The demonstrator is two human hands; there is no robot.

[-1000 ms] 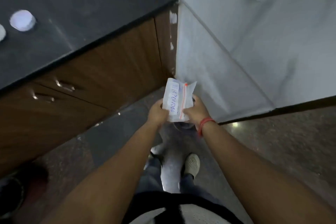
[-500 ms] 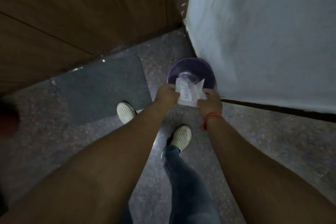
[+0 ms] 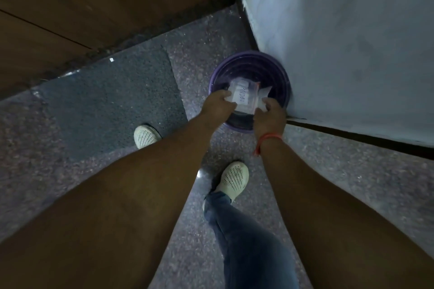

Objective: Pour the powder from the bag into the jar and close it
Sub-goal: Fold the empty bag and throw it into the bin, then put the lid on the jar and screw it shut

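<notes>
A small clear zip bag (image 3: 244, 98) with blue handwriting and a red seal strip is held low over a round purple bin (image 3: 251, 63) on the floor. My left hand (image 3: 217, 107) pinches the bag's left edge. My right hand (image 3: 270, 116), with a red thread at the wrist, grips its right edge. The bag looks crumpled and flat. No jar is in view.
The purple bin stands in the corner against a white wall (image 3: 340, 42). Brown wooden cabinet fronts (image 3: 105, 2) fill the upper left. A dark mat (image 3: 112, 98) lies on the speckled floor. My feet in white shoes (image 3: 233, 178) stand below the bin.
The view has tipped down from the counter to the floor. Both hands carried the bag down and forward, and it now hangs over the purple bin's opening.
</notes>
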